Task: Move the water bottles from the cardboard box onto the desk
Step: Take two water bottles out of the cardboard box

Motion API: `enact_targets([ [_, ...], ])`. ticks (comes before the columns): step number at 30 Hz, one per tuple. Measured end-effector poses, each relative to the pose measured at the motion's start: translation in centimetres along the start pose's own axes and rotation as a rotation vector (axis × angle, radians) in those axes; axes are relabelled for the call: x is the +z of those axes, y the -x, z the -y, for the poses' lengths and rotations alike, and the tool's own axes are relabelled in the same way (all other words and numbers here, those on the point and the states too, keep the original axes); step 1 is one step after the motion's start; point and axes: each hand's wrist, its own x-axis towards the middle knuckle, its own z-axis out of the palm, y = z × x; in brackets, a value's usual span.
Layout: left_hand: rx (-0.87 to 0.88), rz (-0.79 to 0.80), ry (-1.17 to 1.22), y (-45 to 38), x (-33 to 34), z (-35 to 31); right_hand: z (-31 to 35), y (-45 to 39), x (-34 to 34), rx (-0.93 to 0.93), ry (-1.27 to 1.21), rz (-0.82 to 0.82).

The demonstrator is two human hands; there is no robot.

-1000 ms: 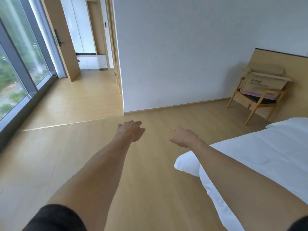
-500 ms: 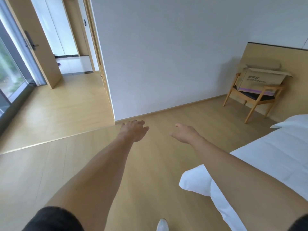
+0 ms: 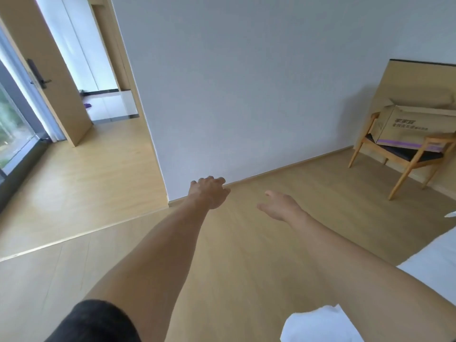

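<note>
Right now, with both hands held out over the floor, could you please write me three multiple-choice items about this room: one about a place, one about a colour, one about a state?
1. Where does the brown cardboard box with dark print rest?
A. on the floor
B. on the wooden armchair with a dark seat
C. on the bed

2. What colour is the stripe along the box's bottom edge?
A. purple
B. green
C. red

3. What do the left hand and right hand hold?
A. a bottle each
B. one box together
C. nothing

Answers: 1 B, the box rests on the chair's seat between its arms. 2 A, the band is purple. 3 C, both hands hang empty above the light wooden floor.
</note>
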Motion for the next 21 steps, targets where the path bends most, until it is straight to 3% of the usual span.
enact_targets([
  [21, 0.594, 0.01, -0.04, -40.4, -3.6, -21.6, -15.3, -25.0, -16.2, 0.559, -0.15, -0.252],
])
